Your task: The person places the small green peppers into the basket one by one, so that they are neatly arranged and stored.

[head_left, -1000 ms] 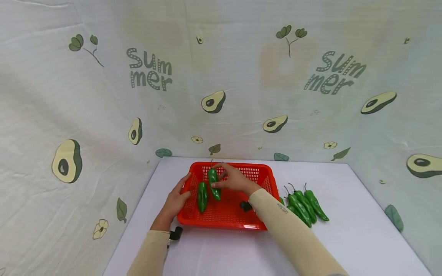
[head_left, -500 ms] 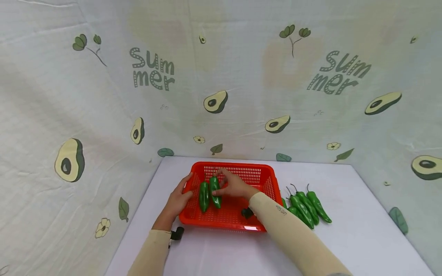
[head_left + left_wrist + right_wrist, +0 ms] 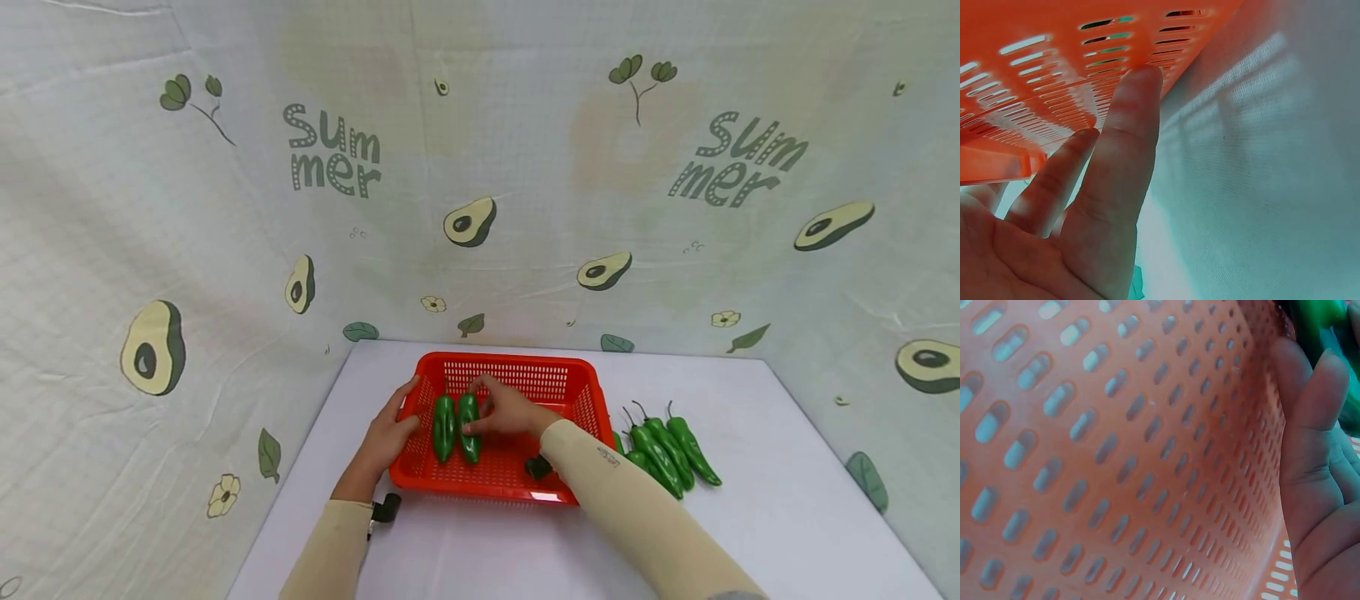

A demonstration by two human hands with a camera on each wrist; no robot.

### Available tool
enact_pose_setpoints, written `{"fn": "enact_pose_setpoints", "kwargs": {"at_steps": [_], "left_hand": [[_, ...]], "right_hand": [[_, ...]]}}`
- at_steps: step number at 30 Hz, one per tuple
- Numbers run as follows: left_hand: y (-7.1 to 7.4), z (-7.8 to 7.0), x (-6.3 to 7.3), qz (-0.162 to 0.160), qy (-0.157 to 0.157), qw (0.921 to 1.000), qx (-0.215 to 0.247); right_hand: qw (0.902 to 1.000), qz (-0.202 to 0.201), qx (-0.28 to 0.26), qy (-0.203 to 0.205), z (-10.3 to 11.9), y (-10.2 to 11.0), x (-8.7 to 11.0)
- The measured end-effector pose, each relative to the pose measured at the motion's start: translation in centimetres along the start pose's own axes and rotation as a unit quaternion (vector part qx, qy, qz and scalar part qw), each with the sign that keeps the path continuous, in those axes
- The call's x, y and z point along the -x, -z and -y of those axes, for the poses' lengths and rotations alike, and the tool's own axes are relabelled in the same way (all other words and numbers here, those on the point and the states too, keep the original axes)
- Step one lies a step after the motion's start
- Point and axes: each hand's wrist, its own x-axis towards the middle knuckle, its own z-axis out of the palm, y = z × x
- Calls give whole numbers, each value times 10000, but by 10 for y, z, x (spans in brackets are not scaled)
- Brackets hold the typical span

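Note:
My right hand (image 3: 506,410) pinches a long green chili pepper (image 3: 468,412) between thumb and fingers, low inside a red plastic basket (image 3: 491,493). Part of this pepper (image 3: 1325,322) shows at the top right of the right wrist view, above the thumb. Just left of it in the basket lies a second green chili pepper (image 3: 443,437), almost parallel, stem toward the back. My left hand (image 3: 386,437) holds the basket's left side, thumb over the rim. Seen from the left wrist, the fingers (image 3: 1116,150) press lengthwise against the slotted outer wall.
Several green chili peppers (image 3: 654,454) lie on the white table (image 3: 750,517) right of the basket, one partly hidden behind its wall. A pale printed cloth (image 3: 525,167) rises behind the table and along both sides.
My right hand has lowered the chili pepper into the basket, from above the back part down beside the other one. My left hand keeps its place on the basket's side.

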Motion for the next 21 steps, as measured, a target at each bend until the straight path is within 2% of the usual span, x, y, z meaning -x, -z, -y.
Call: {"fn": "enact_pose_setpoints", "kwargs": {"at_steps": [14, 21], "left_hand": [[-1, -1, 3, -9, 44, 10000, -13], [0, -2, 3, -4, 91, 9999, 48]], "right_hand": [[9974, 209, -656, -193, -3, -6, 3], [9975, 233, -626, -234, -1, -5, 4]]}}
